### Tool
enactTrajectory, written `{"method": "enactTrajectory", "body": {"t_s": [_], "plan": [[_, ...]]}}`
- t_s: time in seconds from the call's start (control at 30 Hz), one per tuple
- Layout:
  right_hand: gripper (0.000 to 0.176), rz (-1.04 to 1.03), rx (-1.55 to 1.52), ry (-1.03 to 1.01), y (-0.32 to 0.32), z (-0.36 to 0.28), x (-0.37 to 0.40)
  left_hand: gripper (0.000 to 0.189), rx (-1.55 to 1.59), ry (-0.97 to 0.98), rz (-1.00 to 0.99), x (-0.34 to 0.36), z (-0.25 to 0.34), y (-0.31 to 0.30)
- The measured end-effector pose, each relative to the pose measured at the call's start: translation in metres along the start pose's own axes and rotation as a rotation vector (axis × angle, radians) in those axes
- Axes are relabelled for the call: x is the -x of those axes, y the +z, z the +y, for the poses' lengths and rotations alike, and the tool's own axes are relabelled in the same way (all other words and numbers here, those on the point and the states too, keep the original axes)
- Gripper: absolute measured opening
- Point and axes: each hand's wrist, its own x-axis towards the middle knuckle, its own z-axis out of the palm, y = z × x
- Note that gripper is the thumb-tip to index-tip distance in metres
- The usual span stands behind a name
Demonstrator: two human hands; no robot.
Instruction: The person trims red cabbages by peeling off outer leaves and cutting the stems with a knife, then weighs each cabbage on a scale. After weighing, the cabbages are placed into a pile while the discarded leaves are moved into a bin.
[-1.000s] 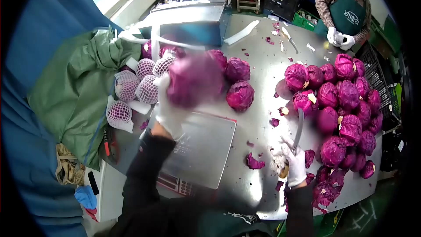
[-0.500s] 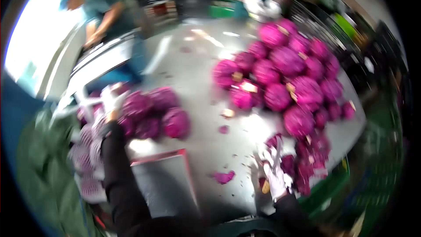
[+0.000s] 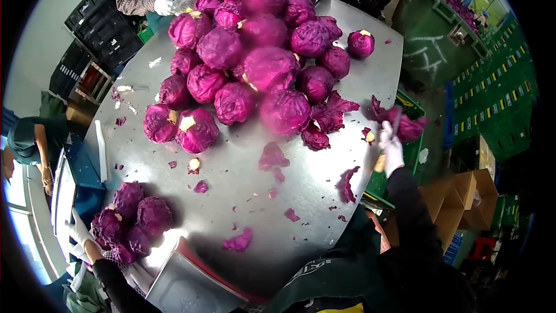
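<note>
My right hand (image 3: 392, 149), in a white glove, is closed round a knife (image 3: 380, 163) with a tan handle, its grey blade pointing up and away. Loose purple cabbage leaves (image 3: 411, 126) are just beyond the blade, above the green crate (image 3: 412, 153) at the table's right edge. At the lower left my left hand (image 3: 81, 232), also gloved, has its fingers stretched out beside a small group of red cabbages (image 3: 154, 215). A large pile of red cabbages (image 3: 219, 48) covers the far middle of the table.
Leaf scraps (image 3: 237, 240) lie about the metal table (image 3: 307, 197). A grey box with a red rim (image 3: 188, 281) stands at the near edge, foam nets (image 3: 136, 278) beside it. One person (image 3: 164, 6) stands across the table, another (image 3: 43, 142) at left. Cardboard boxes (image 3: 446, 203) are at right.
The view has swung right. My right hand has moved with the knife from the tabletop leaves to the green crate's edge, leaves now over the crate. My left hand remains by the smaller cabbage group.
</note>
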Motion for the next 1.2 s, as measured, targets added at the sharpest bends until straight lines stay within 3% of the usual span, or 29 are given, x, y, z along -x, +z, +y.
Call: {"method": "enactTrajectory", "body": {"t_s": [0.03, 0.07, 0.1, 0.13, 0.17, 0.2, 0.23, 0.27, 0.3, 0.33, 0.37, 0.43, 0.5, 0.57, 0.63, 0.7, 0.73, 0.83, 0.9, 0.97, 1.0, 1.1, 1.17, 1.2], "plan": [[0.04, 0.146, 0.056, -0.087, -0.013, 0.003, -0.009, 0.085, 0.298, -0.003, -0.123, 0.025, 0.042, -0.019], [0.038, 0.163, 0.16, -0.25, -0.013, 0.0, -0.011, 0.08, 0.486, 0.109, -0.126, 0.071, 0.111, -0.046], [0.036, 0.18, 0.263, -0.411, -0.011, -0.001, -0.01, 0.076, 0.672, 0.135, -0.251, 0.115, 0.177, -0.069], [0.036, 0.108, 0.295, -0.559, -0.003, 0.002, -0.006, 0.072, 0.574, 0.269, -0.336, 0.168, 0.242, -0.1], [0.038, -0.036, 0.103, -0.371, 0.017, -0.01, 0.018, 0.062, 0.685, 0.545, -0.463, 0.186, 0.266, -0.084], [0.037, -0.091, -0.016, -0.172, 0.04, -0.012, 0.042, 0.063, 0.733, 0.707, -0.571, 0.236, 0.319, -0.101], [0.037, -0.206, -0.086, -0.098, 0.051, 0.028, 0.046, 0.069, 0.852, 0.626, -0.746, 0.292, 0.367, -0.128], [0.039, -0.397, -0.128, -0.005, 0.069, 0.003, 0.086, 0.079, 0.597, 0.759, -0.688, 0.324, 0.406, -0.122], [0.039, -0.577, -0.235, 0.11, 0.077, 0.013, 0.1, 0.087, 0.904, 0.799, -0.857, 0.363, 0.44, -0.128], [0.038, -0.745, -0.317, 0.243, 0.085, 0.024, 0.115, 0.098, 0.739, 1.192, -0.642, 0.376, 0.467, -0.105], [0.037, -0.861, -0.323, 0.33, 0.097, -0.008, 0.145, 0.097, 0.647, 1.328, -0.547, 0.397, 0.495, -0.097], [0.037, -0.979, -0.2, 0.237, 0.088, 0.003, 0.144, 0.108, 0.651, 1.331, -0.63, 0.429, 0.545, -0.089], [0.04, -0.84, -0.233, 0.026, 0.071, 0.012, 0.115, 0.111, 0.492, 1.289, -0.698, 0.444, 0.584, -0.083], [0.04, -0.575, -0.281, 0.136, 0.046, 0.007, 0.077, 0.11, 0.322, 1.325, -0.901, 0.439, 0.611, -0.065], [0.039, -0.391, -0.212, 0.083, 0.019, 0.003, 0.048, 0.105, 0.419, 1.314, -0.967, 0.431, 0.614, -0.058], [0.039, -0.396, -0.229, 0.013, 0.006, 0.003, 0.032, 0.104, 0.501, 1.351, -0.935, 0.432, 0.605, -0.056], [0.038, -0.378, -0.224, 0.044, 0.006, -0.001, 0.034, 0.098, 0.547, 1.317, -0.906, 0.433, 0.6, -0.059], [0.036, -0.444, -0.235, 0.029, 0.022, 0.001, 0.052, 0.09, 0.954, 0.799, -1.231, 0.418, 0.587, -0.051], [0.035, -0.485, -0.235, -0.027, 0.035, -0.007, 0.066, 0.07, 1.231, 0.438, -1.332, 0.411, 0.569, -0.069], [0.035, -0.548, -0.259, 0.048, 0.047, -0.021, 0.078, 0.058, 1.475, 0.233, -1.495, 0.406, 0.543, -0.08], [0.036, -0.58, -0.261, 0.052, 0.056, -0.037, 0.086, 0.047, 1.479, 0.052, -1.506, 0.413, 0.526, -0.096], [0.05, -0.729, -0.307, 0.047, 0.088, -0.077, 0.106, 0.062, 1.63, -0.229, -1.733, 0.447, 0.466, -0.126], [0.063, -0.819, -0.308, 0.029, 0.099, -0.102, 0.125, 0.072, 1.583, -0.439, -1.866, 0.481, 0.43, -0.161], [0.065, -0.831, -0.336, 0.092, 0.102, -0.095, 0.136, 0.078, 1.515, -0.442, -1.871, 0.498, 0.414, -0.181]]}}
